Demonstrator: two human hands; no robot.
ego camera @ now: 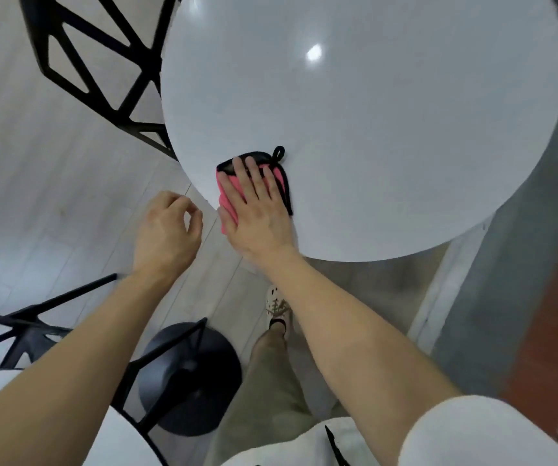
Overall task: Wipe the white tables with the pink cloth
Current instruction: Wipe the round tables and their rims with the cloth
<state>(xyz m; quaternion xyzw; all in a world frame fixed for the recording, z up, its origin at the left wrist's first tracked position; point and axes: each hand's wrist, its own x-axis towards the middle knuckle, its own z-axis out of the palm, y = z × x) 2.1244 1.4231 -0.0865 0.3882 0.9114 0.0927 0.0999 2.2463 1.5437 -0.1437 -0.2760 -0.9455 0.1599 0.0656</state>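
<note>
Right hand (257,210) pressing the pink cloth (229,193) on a round white table (371,112).
The fingers lie straight and flat on the cloth, which sits at the near edge of the table. The left hand (166,230) hangs just beside that edge, loosely curled, holding nothing. A black chair (102,72) stands close on the left, and a black round base (190,378) sits on the floor.

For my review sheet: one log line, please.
right hand pressing pink cloth | on white table, near edge | left hand empty

The right hand (257,210) hides most pink cloth (227,201)
</note>
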